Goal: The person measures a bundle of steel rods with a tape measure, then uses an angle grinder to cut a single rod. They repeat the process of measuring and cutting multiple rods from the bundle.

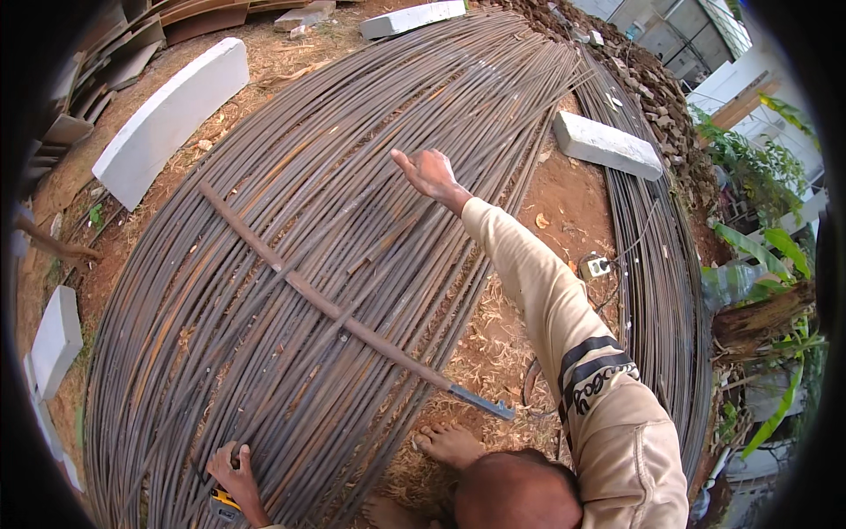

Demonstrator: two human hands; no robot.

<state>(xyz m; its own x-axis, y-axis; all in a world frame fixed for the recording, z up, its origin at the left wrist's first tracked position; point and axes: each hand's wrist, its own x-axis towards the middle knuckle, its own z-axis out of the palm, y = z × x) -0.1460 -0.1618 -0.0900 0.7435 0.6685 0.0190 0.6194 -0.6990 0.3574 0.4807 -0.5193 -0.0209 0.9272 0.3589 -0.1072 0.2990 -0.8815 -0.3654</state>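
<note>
Long thin steel rods, rust-brown and grey, lie bundled side by side on the ground in a wide curve. My right hand is over the middle of the rods, its thumb stretched out and its other fingers curled; whatever they may hold is hidden. Low on the left, my left hand is down at the rods with bent fingers, and its grip cannot be made out. A yellow and grey tape measure shows right beside its wrist. Across the bundle lies a rusty pipe with a notched blue-grey metal end.
Pale concrete blocks lie around the bundle, one long block at the left. A socket box with a cable sits on the soil. More rods run along the right, near rubble and plants. My bare foot stands near the pipe's end.
</note>
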